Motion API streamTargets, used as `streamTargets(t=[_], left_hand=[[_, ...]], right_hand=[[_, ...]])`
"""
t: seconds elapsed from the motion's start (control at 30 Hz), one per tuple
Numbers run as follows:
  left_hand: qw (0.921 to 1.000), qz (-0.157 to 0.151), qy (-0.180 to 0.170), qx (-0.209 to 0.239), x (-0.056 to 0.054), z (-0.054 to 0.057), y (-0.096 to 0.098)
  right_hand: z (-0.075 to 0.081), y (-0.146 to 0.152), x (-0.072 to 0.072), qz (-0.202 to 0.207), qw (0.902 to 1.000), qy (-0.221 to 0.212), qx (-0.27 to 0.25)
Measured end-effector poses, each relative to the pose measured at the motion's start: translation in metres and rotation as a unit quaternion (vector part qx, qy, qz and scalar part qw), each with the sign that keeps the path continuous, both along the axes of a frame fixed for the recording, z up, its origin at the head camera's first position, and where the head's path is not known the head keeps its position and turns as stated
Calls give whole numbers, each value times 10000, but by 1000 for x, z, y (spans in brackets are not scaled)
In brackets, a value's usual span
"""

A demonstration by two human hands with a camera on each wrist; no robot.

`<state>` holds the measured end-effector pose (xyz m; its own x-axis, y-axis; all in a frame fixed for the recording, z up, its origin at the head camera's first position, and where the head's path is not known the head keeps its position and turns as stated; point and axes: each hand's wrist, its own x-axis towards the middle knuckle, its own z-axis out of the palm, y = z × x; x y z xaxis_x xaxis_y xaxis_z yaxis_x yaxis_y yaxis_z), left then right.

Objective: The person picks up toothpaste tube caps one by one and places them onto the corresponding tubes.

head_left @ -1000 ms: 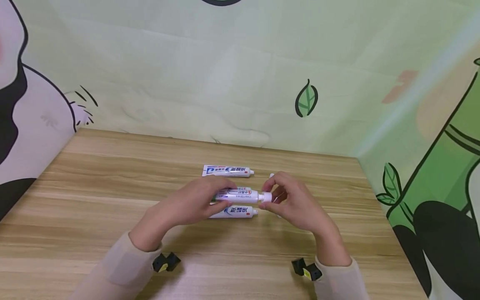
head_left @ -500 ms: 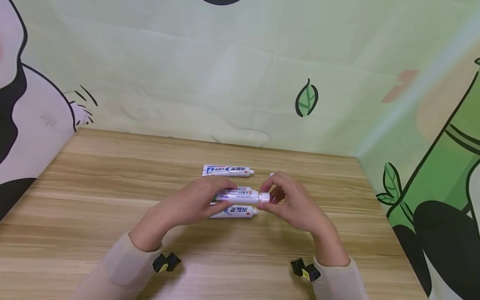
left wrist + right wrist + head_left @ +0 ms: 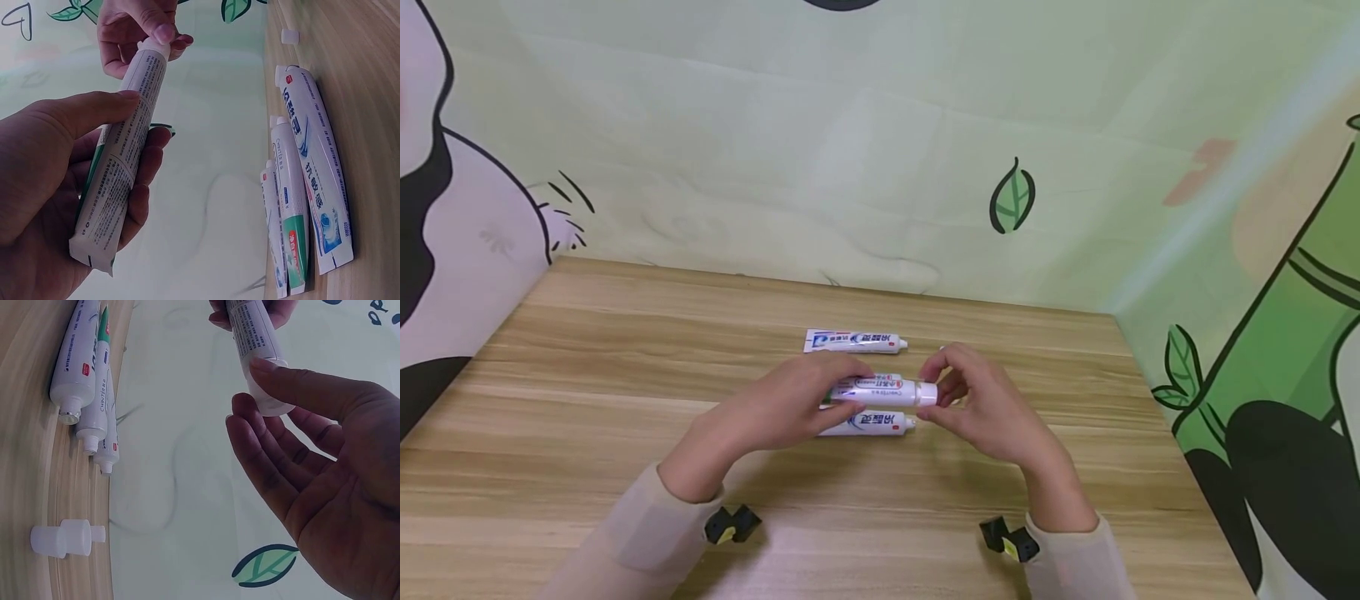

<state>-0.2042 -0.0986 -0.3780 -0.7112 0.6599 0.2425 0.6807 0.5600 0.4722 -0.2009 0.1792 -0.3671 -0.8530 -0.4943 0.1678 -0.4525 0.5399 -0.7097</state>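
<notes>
My left hand (image 3: 782, 400) grips a white toothpaste tube (image 3: 128, 144) between thumb and fingers, its printed back facing the left wrist view. The tube is held above the table with its cap end to the right. Thumb and fingertips of my right hand (image 3: 988, 408) pinch the white cap (image 3: 273, 405), which sits against the shoulder of the tube. Beneath the hands lie a toothpaste tube with a green end (image 3: 290, 194) and a blue-and-white one (image 3: 872, 423). Another blue-and-white tube (image 3: 856, 342) lies farther back. All three show bare nozzles in the right wrist view.
Three loose white caps stand in a row on the wooden table, among them a near cap (image 3: 47, 541) and a middle cap (image 3: 76, 537); my right hand mostly hides them in the head view. A printed cloth backdrop (image 3: 775, 167) rises behind the table (image 3: 625, 333).
My right hand has moved slightly left with the cap, and the gap between the cap and the held tube's shoulder has closed. My left hand stays put.
</notes>
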Motion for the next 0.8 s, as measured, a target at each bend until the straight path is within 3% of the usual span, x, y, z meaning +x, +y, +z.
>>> streamTargets(t=[0.4, 0.8], left_hand=[[10000, 40, -41, -16, -1, -2, 0], [9997, 108, -195, -45, -3, 0, 0]], right_hand=[[1, -1, 0, -195, 9995, -65, 231], [0, -1, -1, -206, 9995, -190, 131]])
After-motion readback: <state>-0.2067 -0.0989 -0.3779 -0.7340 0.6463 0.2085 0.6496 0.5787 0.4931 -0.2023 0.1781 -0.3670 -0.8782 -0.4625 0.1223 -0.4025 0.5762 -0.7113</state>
